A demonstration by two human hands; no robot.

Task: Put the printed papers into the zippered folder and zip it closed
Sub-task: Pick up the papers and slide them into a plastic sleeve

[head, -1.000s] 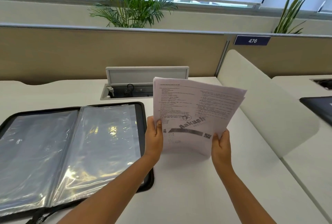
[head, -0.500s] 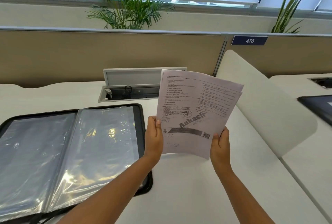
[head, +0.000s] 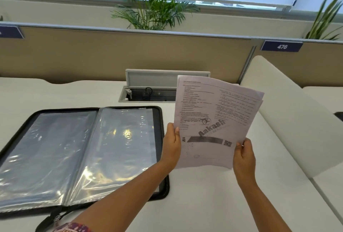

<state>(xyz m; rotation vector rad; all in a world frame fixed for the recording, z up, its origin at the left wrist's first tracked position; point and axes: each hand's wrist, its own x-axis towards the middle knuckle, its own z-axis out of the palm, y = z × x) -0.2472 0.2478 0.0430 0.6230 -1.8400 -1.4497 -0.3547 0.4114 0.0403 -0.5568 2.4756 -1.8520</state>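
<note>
I hold the stack of white printed papers upright above the white desk, its long axis running up and away from me and leaning a little to the right, printed face toward me with the text the right way up. The sheets are fanned slightly at the top right corner. My left hand pinches the lower left edge, thumb on the front; my right hand pinches the lower right corner the same way, so each grip is closed on the papers.

To the left, the black zippered folder lies open flat on the desk, its long axis running left to right. Clear plastic sleeves fill both halves, glossy with reflections; I can see no sheets in them. The papers are apart from the folder, just beside its right edge.

Behind, a recessed grey cable box in the desk stands with its lid raised, a black cable inside.
</note>
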